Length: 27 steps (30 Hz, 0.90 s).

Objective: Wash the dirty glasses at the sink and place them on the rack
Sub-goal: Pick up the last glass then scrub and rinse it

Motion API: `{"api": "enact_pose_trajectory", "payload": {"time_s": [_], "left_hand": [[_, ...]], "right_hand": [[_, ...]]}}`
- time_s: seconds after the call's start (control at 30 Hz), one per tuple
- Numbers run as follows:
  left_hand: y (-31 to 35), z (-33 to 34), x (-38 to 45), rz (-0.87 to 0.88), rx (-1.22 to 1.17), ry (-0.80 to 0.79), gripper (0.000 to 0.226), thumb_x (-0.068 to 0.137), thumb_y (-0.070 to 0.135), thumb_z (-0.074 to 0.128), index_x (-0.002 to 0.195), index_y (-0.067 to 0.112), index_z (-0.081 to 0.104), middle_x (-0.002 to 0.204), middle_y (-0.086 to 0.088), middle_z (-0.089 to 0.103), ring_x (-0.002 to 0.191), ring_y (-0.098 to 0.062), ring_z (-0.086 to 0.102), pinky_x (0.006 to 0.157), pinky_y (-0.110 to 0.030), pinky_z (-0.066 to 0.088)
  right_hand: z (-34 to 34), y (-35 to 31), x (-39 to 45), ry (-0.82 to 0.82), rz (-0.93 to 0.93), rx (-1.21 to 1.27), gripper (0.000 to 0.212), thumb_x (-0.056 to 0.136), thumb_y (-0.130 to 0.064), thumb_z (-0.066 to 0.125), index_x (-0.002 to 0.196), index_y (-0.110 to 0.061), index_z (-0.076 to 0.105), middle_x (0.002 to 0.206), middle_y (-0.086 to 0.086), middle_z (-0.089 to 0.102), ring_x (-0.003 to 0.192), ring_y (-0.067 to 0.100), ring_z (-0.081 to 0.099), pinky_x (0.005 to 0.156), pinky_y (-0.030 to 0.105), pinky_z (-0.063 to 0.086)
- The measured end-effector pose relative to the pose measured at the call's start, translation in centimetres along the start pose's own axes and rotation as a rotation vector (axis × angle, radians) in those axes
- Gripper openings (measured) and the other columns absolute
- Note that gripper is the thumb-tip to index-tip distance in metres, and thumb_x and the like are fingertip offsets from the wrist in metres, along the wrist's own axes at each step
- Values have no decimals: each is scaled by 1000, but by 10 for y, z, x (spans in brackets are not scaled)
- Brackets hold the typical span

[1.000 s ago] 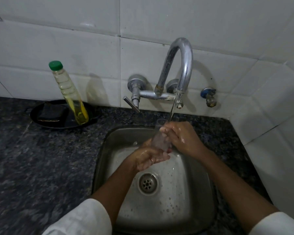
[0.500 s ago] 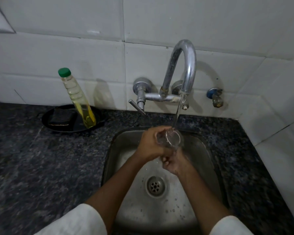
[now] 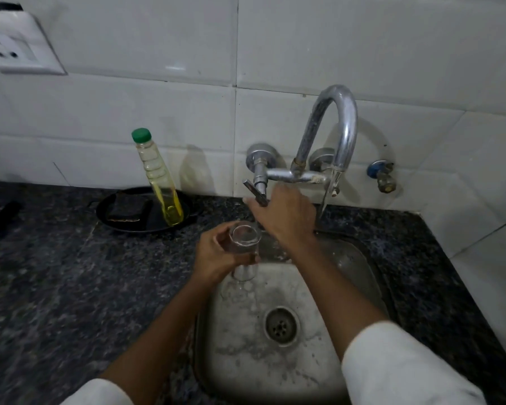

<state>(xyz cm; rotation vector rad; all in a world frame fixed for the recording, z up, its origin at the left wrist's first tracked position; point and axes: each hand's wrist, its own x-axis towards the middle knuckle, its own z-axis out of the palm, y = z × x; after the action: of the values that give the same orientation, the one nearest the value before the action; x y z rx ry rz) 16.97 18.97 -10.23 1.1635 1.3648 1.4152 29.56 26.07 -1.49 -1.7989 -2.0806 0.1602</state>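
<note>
My left hand (image 3: 216, 252) grips a clear drinking glass (image 3: 244, 244) upright over the left rim of the steel sink (image 3: 360, 276). My right hand (image 3: 285, 214) reaches up to the tap lever (image 3: 256, 194) of the chrome wall faucet (image 3: 338, 127), its fingers on the lever. A thin stream of water (image 3: 323, 200) falls from the spout to the right of my right hand. The glass is out of the stream. No rack is in view.
A bottle of yellow liquid with a green cap (image 3: 158, 176) stands in a black dish (image 3: 123, 223) with a dark sponge (image 3: 127, 210) on the dark granite counter (image 3: 56, 287). A wall socket (image 3: 15, 48) sits top left. A small blue-handled valve (image 3: 381, 176) is right of the faucet.
My right hand has left the glass and risen to the tap lever. My left hand has carried the glass left, out from under the spout. The camera has shifted right and back.
</note>
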Motion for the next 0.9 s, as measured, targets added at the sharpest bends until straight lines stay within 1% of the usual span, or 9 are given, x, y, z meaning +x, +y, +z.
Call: {"api": "enact_pose_trajectory", "payload": {"time_s": [0.1,0.17,0.27,0.33,0.43,0.53,0.63,0.8,0.9], "left_hand": [[4,-18,-1,42,-19,6,71,40,12,94,108,9,73,100,-3,78,94,-17,74,79,-26,58],[5,-27,0,56,-24,-3,72,40,9,95,109,5,73,101,-5,78,94,-18,74,79,-26,57],[7,-36,1,69,-27,-28,68,44,-6,94,109,3,73,100,-4,78,93,-13,74,79,-25,56],[10,-38,0,70,-47,-59,67,47,-7,94,109,2,72,99,-2,78,93,-13,74,80,-25,56],[14,-39,1,84,-94,-103,63,52,-7,92,111,2,72,101,-3,78,94,-15,74,82,-25,56],[22,-32,-4,101,-113,-149,60,56,-3,92,112,1,71,104,-12,77,96,-21,73,86,-31,57],[32,-20,-20,86,-113,-247,56,62,-4,89,115,1,70,108,-14,75,97,-19,72,89,-32,55],[55,-14,-51,-150,-165,-470,35,92,13,67,127,14,65,122,-8,71,115,-23,66,100,-38,53],[60,-18,-68,-296,-70,-385,33,99,32,56,130,24,61,123,-2,70,114,-21,66,101,-46,50]], "right_hand": [[-3,-20,10,-15,-54,-86,47,93,-58,43,89,-14,60,77,5,57,74,24,59,63,32,41],[5,-20,15,-25,52,83,54,98,-52,32,80,-10,61,77,8,61,77,28,63,63,34,44],[11,-18,14,-100,236,430,67,92,-62,29,78,-8,67,76,13,69,71,32,66,70,44,57],[11,-14,3,-179,264,560,54,95,-54,38,88,-8,65,82,17,71,72,31,68,72,45,58],[12,6,-36,-284,139,558,18,94,-19,58,110,-11,60,106,8,67,94,23,66,79,36,53],[17,18,-78,-489,41,771,59,72,0,80,123,-17,54,113,-4,64,102,10,64,80,26,56],[21,16,-97,-369,68,896,63,64,2,84,119,-14,57,107,-6,68,94,-1,66,80,27,54],[0,29,-122,-157,102,730,61,51,-18,89,108,-21,68,95,-6,73,86,8,70,77,32,59],[-15,36,-139,-151,100,662,62,42,-24,85,102,-23,69,90,-6,74,81,11,70,75,38,60]]}}
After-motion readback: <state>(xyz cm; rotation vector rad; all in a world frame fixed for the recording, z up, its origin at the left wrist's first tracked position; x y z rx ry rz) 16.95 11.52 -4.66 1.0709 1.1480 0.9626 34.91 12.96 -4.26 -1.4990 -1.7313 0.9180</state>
